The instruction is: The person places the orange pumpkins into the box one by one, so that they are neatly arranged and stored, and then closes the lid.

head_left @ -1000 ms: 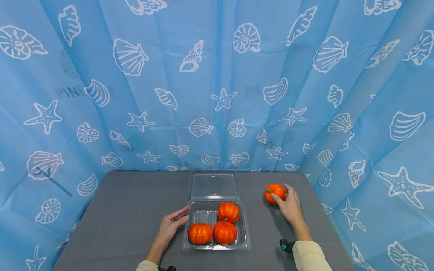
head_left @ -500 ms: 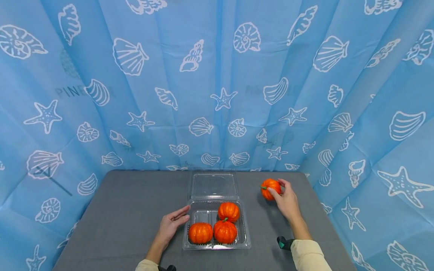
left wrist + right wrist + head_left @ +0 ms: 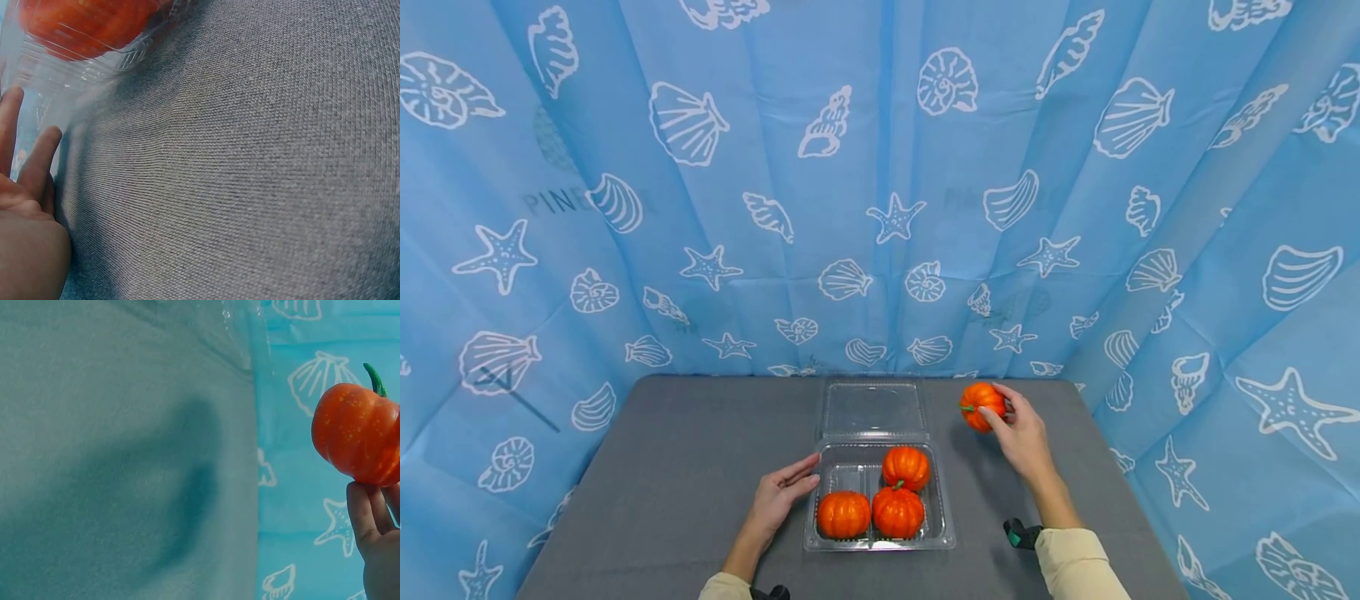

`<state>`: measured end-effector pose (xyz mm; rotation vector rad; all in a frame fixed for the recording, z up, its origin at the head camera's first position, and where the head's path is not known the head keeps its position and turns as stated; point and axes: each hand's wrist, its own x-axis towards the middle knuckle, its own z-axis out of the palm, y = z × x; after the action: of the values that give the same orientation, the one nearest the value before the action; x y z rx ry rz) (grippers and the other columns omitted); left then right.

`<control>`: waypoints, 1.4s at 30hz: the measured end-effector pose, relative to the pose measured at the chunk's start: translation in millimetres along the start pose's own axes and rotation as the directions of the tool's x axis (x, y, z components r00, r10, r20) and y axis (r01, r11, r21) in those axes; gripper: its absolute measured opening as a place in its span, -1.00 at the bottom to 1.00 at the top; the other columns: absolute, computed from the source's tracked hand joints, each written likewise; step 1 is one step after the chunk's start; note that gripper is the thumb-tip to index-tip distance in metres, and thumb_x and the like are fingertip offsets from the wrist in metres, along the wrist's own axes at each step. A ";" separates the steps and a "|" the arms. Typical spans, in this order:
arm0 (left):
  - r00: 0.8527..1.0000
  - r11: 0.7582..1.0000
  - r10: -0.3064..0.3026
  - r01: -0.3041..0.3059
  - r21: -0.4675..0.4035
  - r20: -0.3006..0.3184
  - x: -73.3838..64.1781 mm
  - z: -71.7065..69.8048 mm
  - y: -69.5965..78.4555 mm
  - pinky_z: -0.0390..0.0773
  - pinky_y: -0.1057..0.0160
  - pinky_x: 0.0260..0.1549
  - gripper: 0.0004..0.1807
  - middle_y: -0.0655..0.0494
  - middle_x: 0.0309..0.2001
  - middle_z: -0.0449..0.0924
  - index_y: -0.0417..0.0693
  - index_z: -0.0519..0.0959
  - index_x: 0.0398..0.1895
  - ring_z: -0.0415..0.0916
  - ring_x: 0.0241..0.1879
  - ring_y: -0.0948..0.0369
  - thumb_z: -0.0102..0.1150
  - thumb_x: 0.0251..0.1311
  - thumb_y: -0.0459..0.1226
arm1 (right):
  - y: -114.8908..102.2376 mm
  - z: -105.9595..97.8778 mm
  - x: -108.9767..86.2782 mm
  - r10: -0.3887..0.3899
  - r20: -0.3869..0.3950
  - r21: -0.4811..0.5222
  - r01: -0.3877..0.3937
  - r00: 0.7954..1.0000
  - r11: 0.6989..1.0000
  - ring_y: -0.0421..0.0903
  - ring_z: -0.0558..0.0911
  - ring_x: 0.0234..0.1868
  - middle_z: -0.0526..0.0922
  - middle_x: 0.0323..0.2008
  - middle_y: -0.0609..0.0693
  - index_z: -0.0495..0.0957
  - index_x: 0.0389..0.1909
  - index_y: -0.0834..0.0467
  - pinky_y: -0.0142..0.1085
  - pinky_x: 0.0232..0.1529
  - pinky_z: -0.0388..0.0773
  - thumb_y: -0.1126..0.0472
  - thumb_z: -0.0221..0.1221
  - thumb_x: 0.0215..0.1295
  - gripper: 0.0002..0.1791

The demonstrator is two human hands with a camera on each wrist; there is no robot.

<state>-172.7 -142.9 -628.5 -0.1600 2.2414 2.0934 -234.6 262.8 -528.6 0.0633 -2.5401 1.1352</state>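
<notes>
Starting at the bottom of the frame: pale sleeves, then the left hand (image 3: pixel 771 504), lower centre, fingers pretty much straight and a bit spread, tips at the left wall of a clear container (image 3: pixel 947 521). They aren't gripping anything. That container has one front-left pumpkin (image 3: pixel 843 515) and two right-side pumpkins (image 3: pixel 898 513), one behind the other. Right of centre, the right hand (image 3: pixel 1026 437) has its fingers curled around a held pumpkin (image 3: pixel 979 400), up off the worktop (image 3: pixel 700 450), green stem pointing left. There's a decent gap between that one and the box, and a wider stretch of grey off to the left. The open lid (image 3: pixel 872 408) lies back to the worktop's far edge, right by the blue shell-print curtain (image 3: pixel 880 321). Only writing I can read there is a faint "PIN" (image 3: pixel 553 203), mid-left; the rest is too washed out.
</notes>
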 end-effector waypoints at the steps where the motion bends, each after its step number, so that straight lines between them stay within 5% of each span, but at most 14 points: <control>1: 1.000 1.000 0.000 0.000 0.003 -0.002 0.1 0.0 0.5 0.55 0.56 0.00 -0.52 -0.03 0.23 0.66 -0.10 0.65 0.22 0.61 0.27 0.05 0.42 0.21 -0.24 | -1.6 0.5 0.3 -0.016 0.002 -0.002 0.016 1.000 1.000 0.09 0.68 0.00 0.64 0.15 0.20 0.49 0.34 0.17 -0.47 -0.05 0.62 0.09 0.36 0.33 -0.41; 5: 1.000 1.000 0.002 -0.002 0.018 -0.003 0.0 0.2 1.8 0.55 0.56 0.00 -0.52 -0.02 0.23 0.66 -0.09 0.65 0.23 0.61 0.27 0.06 0.42 0.22 -0.23 | -9.2 1.7 0.7 -0.066 0.027 -0.005 0.066 0.997 0.998 0.06 0.68 0.02 0.64 0.17 0.18 0.50 0.35 0.14 -0.46 -0.01 0.62 0.11 0.34 0.35 -0.42; 15: 1.000 1.000 -0.005 0.005 0.014 0.006 1.2 -0.1 2.0 0.53 0.55 0.05 -0.51 0.01 0.24 0.66 -0.06 0.65 0.23 0.58 0.30 0.05 0.41 0.22 -0.22 | -28.1 8.7 -1.4 -0.210 0.073 0.041 0.208 0.975 0.977 0.18 0.63 0.17 0.56 0.29 0.22 0.52 0.33 0.15 0.10 0.07 0.64 0.24 0.35 0.32 -0.45; 23: 1.000 1.000 0.001 -0.001 0.018 0.008 2.1 -1.1 1.1 0.54 0.55 0.05 -0.53 0.00 0.24 0.66 -0.06 0.65 0.22 0.59 0.30 0.06 0.41 0.22 -0.23 | -43.5 17.8 -4.7 -0.291 0.077 0.055 0.287 0.954 0.956 0.08 0.67 0.04 0.62 0.19 0.16 0.57 0.26 0.14 0.03 -0.01 0.69 0.30 0.40 0.24 -0.46; 31: 1.000 1.000 -0.009 0.009 0.030 0.005 0.4 -0.4 1.1 0.54 0.56 0.04 -0.51 0.00 0.23 0.66 -0.06 0.65 0.22 0.60 0.28 0.09 0.42 0.21 -0.19 | -59.5 27.7 -9.1 -0.285 0.128 0.065 0.278 0.950 0.958 0.00 0.67 -0.04 0.66 0.10 0.13 0.52 0.30 0.18 -0.09 -0.01 0.69 0.28 0.45 0.19 -0.37; 42: 1.000 1.000 -0.007 0.006 0.013 0.010 -0.9 -1.5 1.8 0.53 0.57 0.03 -0.51 -0.01 0.24 0.66 -0.08 0.65 0.23 0.60 0.28 0.08 0.42 0.21 -0.21 | -78.2 43.4 -17.9 -0.332 0.188 0.080 0.323 0.924 0.943 0.00 0.69 0.01 0.64 0.10 0.07 0.61 0.23 0.10 -0.12 -0.01 0.72 0.23 0.47 0.16 -0.44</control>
<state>-172.0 -144.2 -626.5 -0.1549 2.2446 2.0715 -216.6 176.4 -505.6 0.6208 -2.5409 1.0997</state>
